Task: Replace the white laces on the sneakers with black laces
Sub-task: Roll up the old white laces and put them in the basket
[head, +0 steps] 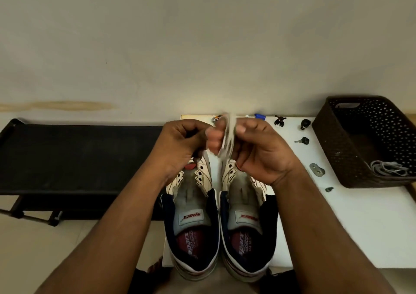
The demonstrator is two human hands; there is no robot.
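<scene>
Both sneakers (221, 221) stand unlaced on the white worktop (337, 226). Above them the left hand (180, 145) and right hand (261, 149) pinch a blurred white lace (228, 136), apparently bundling it; wind tidy loops, then drop it beside the other lace in the basket (337, 140).

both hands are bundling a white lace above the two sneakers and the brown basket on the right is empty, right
Not quite. The head view shows the brown basket is not empty: a coil of pale lace lies in it. Both hands, left and right, do hold a white lace above the sneakers.
</scene>
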